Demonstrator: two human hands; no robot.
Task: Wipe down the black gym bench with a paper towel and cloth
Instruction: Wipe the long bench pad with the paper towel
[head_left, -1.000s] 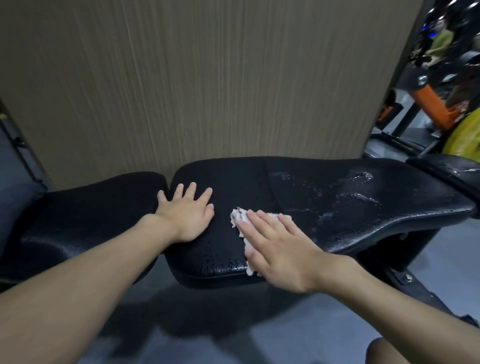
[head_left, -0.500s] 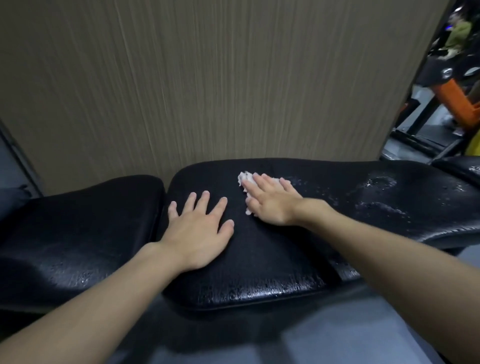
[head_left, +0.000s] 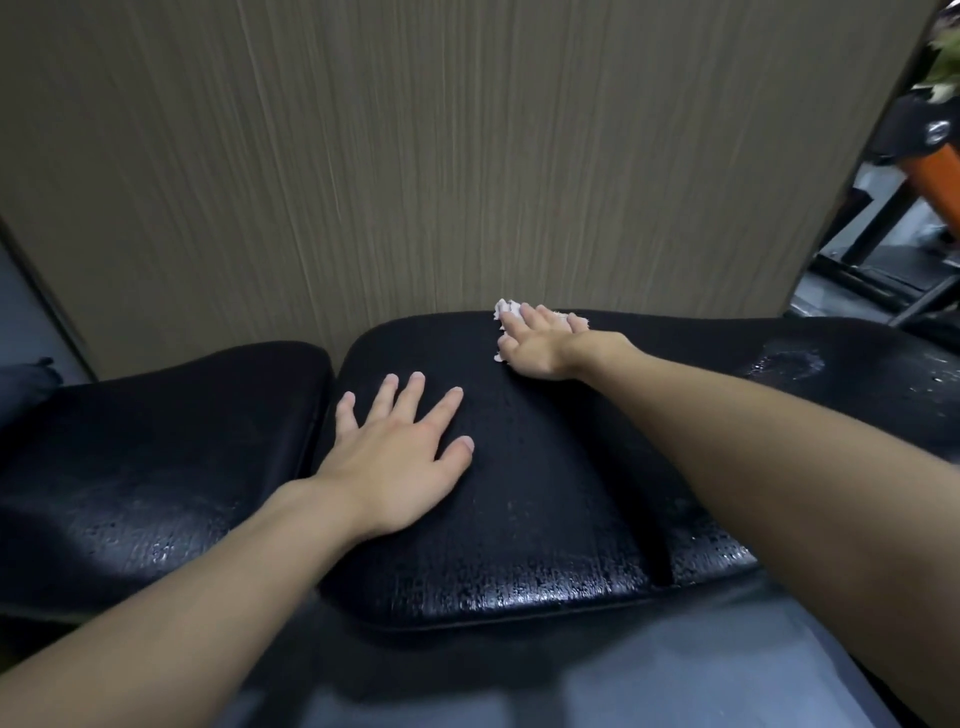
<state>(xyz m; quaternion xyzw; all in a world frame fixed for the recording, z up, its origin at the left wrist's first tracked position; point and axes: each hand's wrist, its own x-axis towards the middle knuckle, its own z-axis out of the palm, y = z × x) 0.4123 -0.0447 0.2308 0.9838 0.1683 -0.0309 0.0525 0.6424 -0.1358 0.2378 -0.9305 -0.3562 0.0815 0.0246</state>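
The black gym bench (head_left: 519, 499) stretches across the view, its padded surface dotted with water drops near the front edge and at the right. My left hand (head_left: 400, 457) lies flat on the middle pad, fingers spread, holding nothing. My right hand (head_left: 540, 343) presses a crumpled white paper towel (head_left: 506, 309) onto the pad's far edge, close to the wall. Most of the towel is hidden under the palm and fingers.
A separate black pad (head_left: 156, 447) sits to the left across a narrow gap. A brown wood-grain wall (head_left: 441, 156) rises directly behind the bench. Orange and black gym machines (head_left: 924, 171) stand at the far right. Grey floor (head_left: 571, 686) lies in front of the bench.
My right hand has slid the paper towel from the pad's near edge to its far edge by the wall. The left hand stays flat on the pad; the view has moved closer.
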